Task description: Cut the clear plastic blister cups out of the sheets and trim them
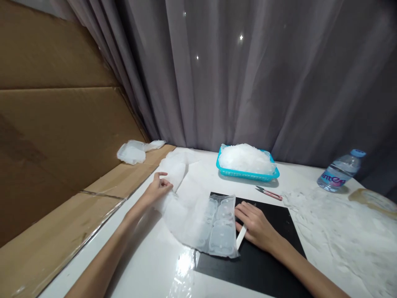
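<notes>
My left hand (159,188) has its thumb and fingers closed on the edge of a long, thin, white translucent plastic sheet (186,215). The sheet's right end, with moulded rounded compartments, lies over a black mat (260,265). My right hand (252,221) is closed around a slim white stick-like tool (241,236), beside the sheet's right edge. The fingers hide part of this tool, so its exact kind is unclear. Behind the mat lies a pair of pink-handled thread snips (269,193).
A turquoise basket (248,174) heaped with white translucent pieces (245,158) stands at the back. To the right are a water bottle (341,170), a tape roll (374,200) and spread clear plastic (347,231). Cardboard (56,145) walls the left, with clear plastic pieces (132,152) on it.
</notes>
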The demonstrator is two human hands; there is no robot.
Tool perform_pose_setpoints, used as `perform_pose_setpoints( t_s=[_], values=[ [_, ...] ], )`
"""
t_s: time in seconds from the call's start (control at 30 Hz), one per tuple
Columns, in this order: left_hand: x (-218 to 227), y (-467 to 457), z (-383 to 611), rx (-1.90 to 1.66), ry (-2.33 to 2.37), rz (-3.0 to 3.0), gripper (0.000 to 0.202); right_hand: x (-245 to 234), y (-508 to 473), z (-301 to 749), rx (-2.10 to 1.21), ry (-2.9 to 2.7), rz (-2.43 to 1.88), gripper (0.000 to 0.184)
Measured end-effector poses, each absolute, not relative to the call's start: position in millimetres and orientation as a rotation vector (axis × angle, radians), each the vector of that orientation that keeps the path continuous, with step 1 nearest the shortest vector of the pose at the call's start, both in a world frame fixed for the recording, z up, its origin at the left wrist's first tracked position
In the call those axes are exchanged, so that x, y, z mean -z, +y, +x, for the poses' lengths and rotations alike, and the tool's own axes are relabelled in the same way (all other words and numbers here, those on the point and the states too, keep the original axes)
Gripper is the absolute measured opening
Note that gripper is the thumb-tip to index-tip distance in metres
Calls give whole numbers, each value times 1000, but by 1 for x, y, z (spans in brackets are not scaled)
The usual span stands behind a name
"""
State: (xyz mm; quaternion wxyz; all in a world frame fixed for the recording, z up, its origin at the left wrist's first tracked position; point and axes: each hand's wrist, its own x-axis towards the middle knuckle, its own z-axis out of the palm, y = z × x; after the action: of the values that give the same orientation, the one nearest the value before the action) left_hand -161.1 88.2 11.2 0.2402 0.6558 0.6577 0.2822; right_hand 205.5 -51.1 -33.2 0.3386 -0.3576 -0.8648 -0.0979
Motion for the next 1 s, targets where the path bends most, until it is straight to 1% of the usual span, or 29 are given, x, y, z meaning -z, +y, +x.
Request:
perform_pose_setpoints(
  t_s=[0.07,0.23,0.37,0.47,0.6,0.7,0.87,0.93,1.0],
  values=[
    [-17,84,-166,-700,1734,1723,60,34,-51,206,304,-2236,-917,17],
    [-31,75,-172,-592,1597,1641,45,33,-54,207,345,-2180,-915,21],
    [-26,80,-160,-693,1599,1631,41,31,-55,207,388,-2138,-902,27],
    [-20,84,-150,-809,1588,1616,41,33,-54,207,398,-2144,-897,27],
    [-23,87,-152,-1058,1578,1527,40,35,-54,208,374,-2171,-914,24],
    [-32,89,-165,-1333,1594,1412,34,33,-54,209,375,-2169,-923,28],
    [-50,95,-189,-1799,1582,1246,17,30,-55,210,385,-2179,-980,57],
    [-58,100,-198,-2005,1597,1163,20,31,-55,210,393,-2177,-1009,60],
    [-65,105,-208,-2177,1630,1069,29,34,-54,210,395,-2164,-1028,59]
  ],
)
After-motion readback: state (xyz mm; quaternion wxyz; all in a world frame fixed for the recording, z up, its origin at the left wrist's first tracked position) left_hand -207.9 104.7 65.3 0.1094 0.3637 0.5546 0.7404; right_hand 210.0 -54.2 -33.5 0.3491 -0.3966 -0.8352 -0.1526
